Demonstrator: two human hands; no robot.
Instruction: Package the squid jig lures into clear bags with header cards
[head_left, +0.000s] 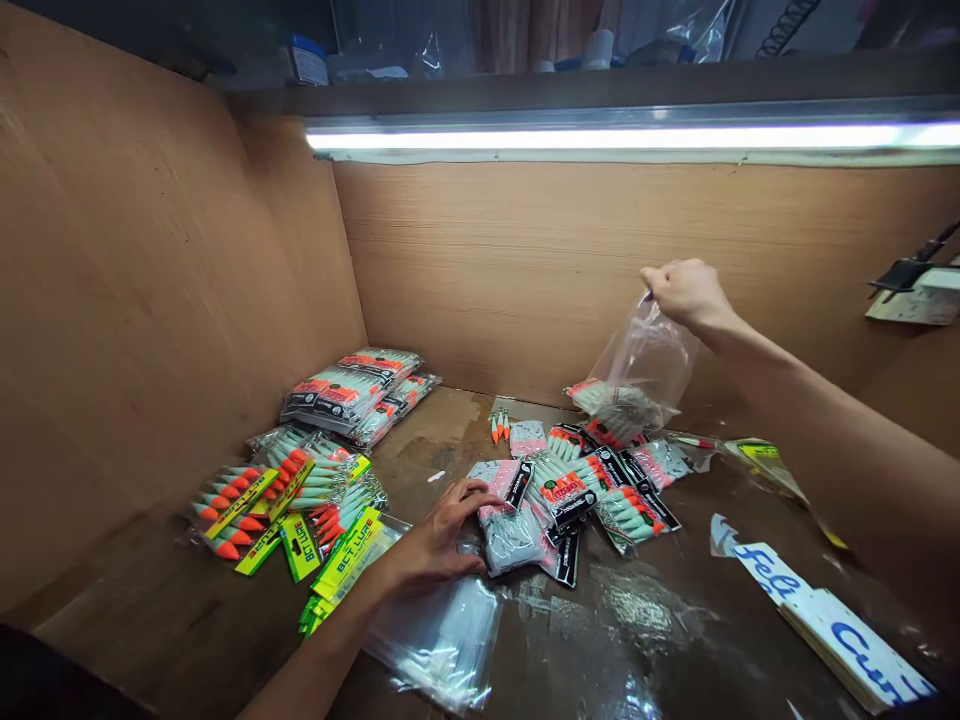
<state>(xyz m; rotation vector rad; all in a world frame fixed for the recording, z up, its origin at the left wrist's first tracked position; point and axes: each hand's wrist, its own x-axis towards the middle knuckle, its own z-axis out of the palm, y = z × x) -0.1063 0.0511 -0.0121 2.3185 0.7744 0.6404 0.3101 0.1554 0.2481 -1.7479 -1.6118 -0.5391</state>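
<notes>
My right hand (686, 290) is raised at the right, its fingers closed on the top of a clear plastic bag (649, 350). Packs with orange and pale green pieces show at the bag's bottom. My left hand (450, 530) has its fingers apart and touches the left edge of a pile of small packs (570, 490) with black labels. One pack (514, 540) with its whitish back showing lies beside the fingers. Below that hand rests a stack of flat clear bags (450, 640).
Stacked full packs (352, 390) stand at the back left, with loose lures and yellow-green cards (300, 545) in front. Three small lures (500, 427) lie near the back wall. Lettered white cards (840, 630) are at the right front, below a wall socket (919, 295).
</notes>
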